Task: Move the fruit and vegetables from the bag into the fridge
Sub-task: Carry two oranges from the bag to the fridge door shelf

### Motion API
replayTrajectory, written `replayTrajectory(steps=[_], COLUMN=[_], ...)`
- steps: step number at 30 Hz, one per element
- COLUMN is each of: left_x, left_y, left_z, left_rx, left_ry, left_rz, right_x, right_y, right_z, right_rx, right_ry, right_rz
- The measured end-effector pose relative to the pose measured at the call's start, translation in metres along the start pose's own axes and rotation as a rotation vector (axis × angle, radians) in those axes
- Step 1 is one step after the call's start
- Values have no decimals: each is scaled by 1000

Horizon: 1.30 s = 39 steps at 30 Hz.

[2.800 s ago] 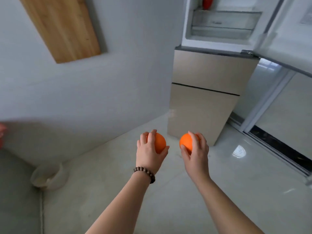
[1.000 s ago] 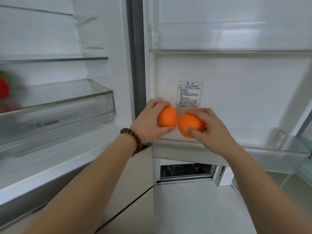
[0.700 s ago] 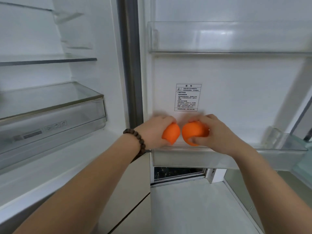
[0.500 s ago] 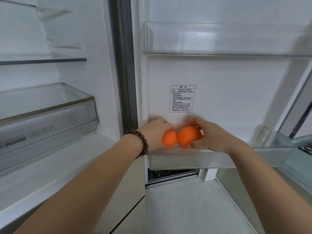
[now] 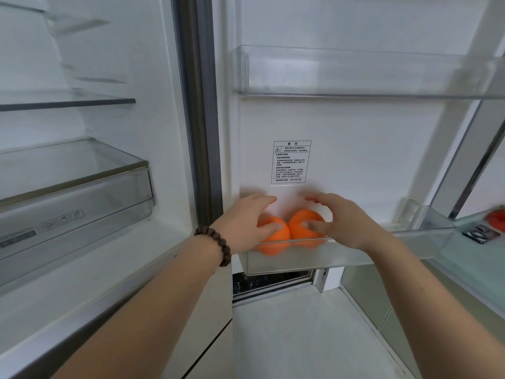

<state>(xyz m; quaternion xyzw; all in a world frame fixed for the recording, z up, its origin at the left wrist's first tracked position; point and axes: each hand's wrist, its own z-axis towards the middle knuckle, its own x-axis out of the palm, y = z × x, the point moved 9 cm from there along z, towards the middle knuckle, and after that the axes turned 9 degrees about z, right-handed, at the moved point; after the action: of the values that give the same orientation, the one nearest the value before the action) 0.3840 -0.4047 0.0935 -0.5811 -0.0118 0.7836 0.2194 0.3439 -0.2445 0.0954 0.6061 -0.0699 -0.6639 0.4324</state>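
Two oranges sit side by side in the lowest door bin (image 5: pixel 355 255), touching each other, their lower halves showing through its clear front wall. The left orange (image 5: pixel 276 236) lies under my left hand (image 5: pixel 243 225), the right orange (image 5: pixel 303 224) under my right hand (image 5: pixel 344 220). Each hand is directly above and slightly outboard of its own fruit, so neither is nearer than the other; each has only its own orange to deal with.

My left fingers are spread and fairly straight, thumb lying on the front of the left orange, the rest reaching over the top toward the door's back wall. My right hand is wide too, fingers arched over the right orange, thumb resting on its front face. Neither hand looks to be squeezing; I judge both fruits are already bearing on the bin floor and I am at the point of letting go, though the fingertips are blurred.

The oranges are round, so there is no long axis to mind. What matters is that the way out is up and back toward me, over the bin's front rim. If I pull straight back low, my thumbs could drag the fruit against that wall. The bag is out of view, so I cannot tell what remains to fetch.
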Motion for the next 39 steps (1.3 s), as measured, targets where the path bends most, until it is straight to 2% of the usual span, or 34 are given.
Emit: replayTrajectory(steps=[4, 8, 12, 17, 22, 28, 39], left_x=[-5, 4, 19, 42, 86, 154, 266], left_y=[-11, -30, -56, -93, -133, -204, -402], left_z=[-28, -58, -85, -125, -159, -204, -319], left_rx=[-29, -17, 78, 205, 302, 446, 786], left_ry=[-92, -150, -187, -179, -104, 40, 316], left_rz=[-47, 10, 124, 49, -8, -130, -239], right_x=[-5, 2, 9, 18, 30, 35, 6], right_y=[11, 15, 15, 3, -16, -50, -58], right_z=[-26, -68, -121, -192, -277, -413, -687], right_rx=[-21, -23, -1, 137, 313, 630, 1109], right_ry=[-151, -260, -363, -486, -567, -692, -1008], right_rz=[-14, -25, 20, 45, -12, -92, -237])
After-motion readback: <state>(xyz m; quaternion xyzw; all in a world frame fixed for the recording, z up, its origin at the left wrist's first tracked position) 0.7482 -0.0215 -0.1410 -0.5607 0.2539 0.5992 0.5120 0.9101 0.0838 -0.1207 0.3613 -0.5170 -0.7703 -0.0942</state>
